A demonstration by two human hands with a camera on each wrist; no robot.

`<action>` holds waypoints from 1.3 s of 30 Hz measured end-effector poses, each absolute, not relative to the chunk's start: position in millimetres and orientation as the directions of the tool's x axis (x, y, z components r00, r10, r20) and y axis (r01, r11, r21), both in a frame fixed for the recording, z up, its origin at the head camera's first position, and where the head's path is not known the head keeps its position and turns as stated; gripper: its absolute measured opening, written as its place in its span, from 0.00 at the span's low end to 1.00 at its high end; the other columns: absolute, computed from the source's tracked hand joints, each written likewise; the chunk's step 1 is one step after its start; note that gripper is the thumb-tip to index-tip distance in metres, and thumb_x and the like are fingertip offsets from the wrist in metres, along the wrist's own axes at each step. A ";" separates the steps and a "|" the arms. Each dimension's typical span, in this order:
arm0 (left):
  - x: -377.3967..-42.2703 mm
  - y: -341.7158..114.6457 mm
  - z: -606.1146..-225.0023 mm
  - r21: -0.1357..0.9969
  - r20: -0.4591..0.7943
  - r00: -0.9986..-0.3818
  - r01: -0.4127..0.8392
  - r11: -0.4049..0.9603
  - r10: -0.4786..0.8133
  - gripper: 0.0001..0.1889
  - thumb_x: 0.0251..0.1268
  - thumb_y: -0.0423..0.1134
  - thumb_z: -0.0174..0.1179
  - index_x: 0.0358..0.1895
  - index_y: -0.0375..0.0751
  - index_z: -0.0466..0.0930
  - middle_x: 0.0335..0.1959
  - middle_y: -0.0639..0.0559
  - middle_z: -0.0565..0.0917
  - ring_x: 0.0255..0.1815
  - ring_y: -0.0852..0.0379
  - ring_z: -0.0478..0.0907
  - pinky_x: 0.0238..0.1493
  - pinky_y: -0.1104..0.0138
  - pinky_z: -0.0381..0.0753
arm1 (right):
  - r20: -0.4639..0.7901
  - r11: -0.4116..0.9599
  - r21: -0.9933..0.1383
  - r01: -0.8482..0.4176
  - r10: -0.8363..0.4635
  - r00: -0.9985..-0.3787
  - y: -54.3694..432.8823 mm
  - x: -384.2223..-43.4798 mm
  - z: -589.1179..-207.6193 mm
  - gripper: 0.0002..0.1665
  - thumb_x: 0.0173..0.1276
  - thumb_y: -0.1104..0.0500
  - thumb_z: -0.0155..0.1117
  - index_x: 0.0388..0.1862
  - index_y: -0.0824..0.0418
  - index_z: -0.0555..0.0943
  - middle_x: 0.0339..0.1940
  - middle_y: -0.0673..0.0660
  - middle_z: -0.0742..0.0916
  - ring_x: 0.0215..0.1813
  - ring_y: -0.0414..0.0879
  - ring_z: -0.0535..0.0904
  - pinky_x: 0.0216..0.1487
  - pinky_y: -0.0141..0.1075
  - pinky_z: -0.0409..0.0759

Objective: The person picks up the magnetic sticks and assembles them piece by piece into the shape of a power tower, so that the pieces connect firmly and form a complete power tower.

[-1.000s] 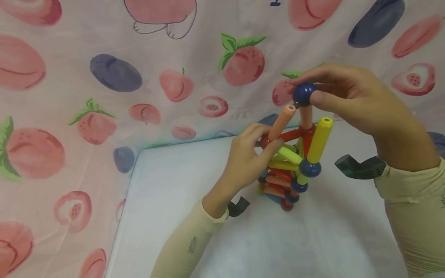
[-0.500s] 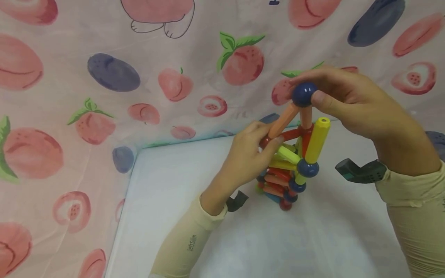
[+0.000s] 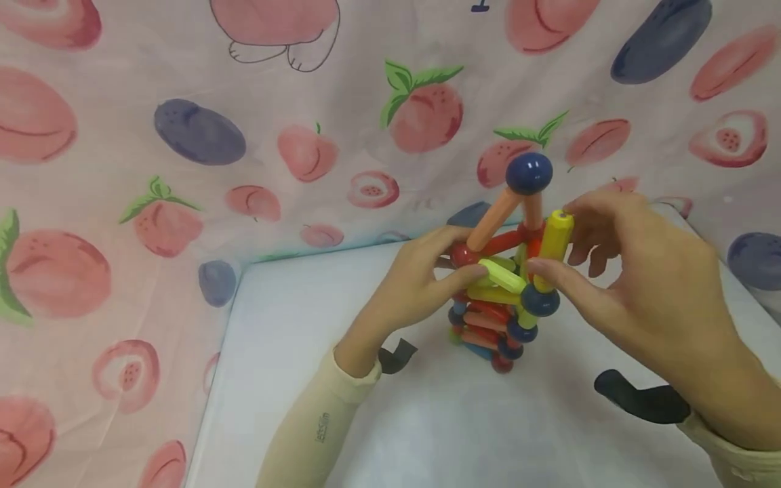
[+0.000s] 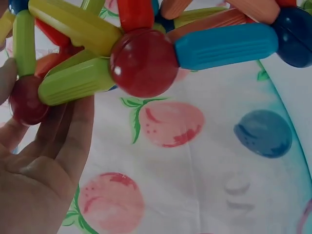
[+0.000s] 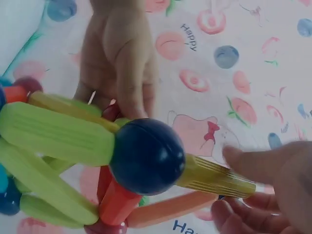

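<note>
A tower of magnetic sticks and balls (image 3: 497, 295) stands on the white surface. My left hand (image 3: 411, 288) grips its upper left corner around a red ball (image 4: 29, 100), thumb along a yellow-green stick (image 3: 503, 276). Two orange sticks (image 3: 493, 218) meet under a blue ball (image 3: 529, 173) at the peak. My right hand (image 3: 659, 291) is around an upright yellow stick (image 3: 556, 244), which rises from another blue ball (image 5: 147, 156). In the right wrist view its thumb is just apart from that stick, with fingers near the stick's end.
Behind the white table (image 3: 293, 339) hangs a fruit-print cloth (image 3: 360, 102), which also covers the left side. A dark curved piece (image 3: 641, 396) juts from the right wrist, and a similar piece (image 3: 398, 356) from the left.
The leaning orange stick has joined the blue ball on top. My right hand has let go of that ball and come down to the yellow stick. My left hand keeps its hold.
</note>
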State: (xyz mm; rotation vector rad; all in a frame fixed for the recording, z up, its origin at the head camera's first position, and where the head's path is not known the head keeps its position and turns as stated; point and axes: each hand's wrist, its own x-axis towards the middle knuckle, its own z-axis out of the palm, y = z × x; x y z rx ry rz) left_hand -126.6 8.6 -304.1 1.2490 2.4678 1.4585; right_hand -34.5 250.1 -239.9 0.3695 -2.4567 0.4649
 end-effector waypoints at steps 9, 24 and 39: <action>-102.7 -1.7 -304.8 0.632 0.479 -0.646 0.724 0.277 0.594 0.23 0.66 0.46 0.70 0.61 0.42 0.80 0.48 0.54 0.84 0.50 0.65 0.80 0.51 0.78 0.81 | 0.667 0.866 -0.218 -0.451 -0.205 -0.716 239.4 -39.9 -239.1 0.38 0.68 0.32 0.65 0.56 0.65 0.81 0.36 0.58 0.91 0.29 0.47 0.82 0.28 0.26 0.67; -80.9 5.7 -286.7 0.338 0.579 -0.591 0.801 0.494 0.562 0.13 0.78 0.47 0.55 0.46 0.44 0.85 0.41 0.53 0.80 0.37 0.63 0.77 0.42 0.79 0.79 | 0.717 0.785 -0.299 -0.542 -0.190 -0.671 246.8 -42.3 -249.7 0.44 0.71 0.28 0.55 0.58 0.67 0.82 0.43 0.61 0.90 0.36 0.46 0.79 0.48 0.15 0.65; -88.1 -5.8 -383.6 0.872 -0.008 -0.676 0.357 0.336 0.737 0.44 0.71 0.53 0.64 0.79 0.76 0.43 0.71 0.66 0.72 0.70 0.65 0.73 0.69 0.60 0.75 | -0.105 0.568 -0.792 -0.224 -0.487 -0.867 265.4 -61.5 -350.9 0.51 0.57 0.43 0.80 0.76 0.46 0.65 0.63 0.50 0.84 0.62 0.50 0.81 0.61 0.53 0.82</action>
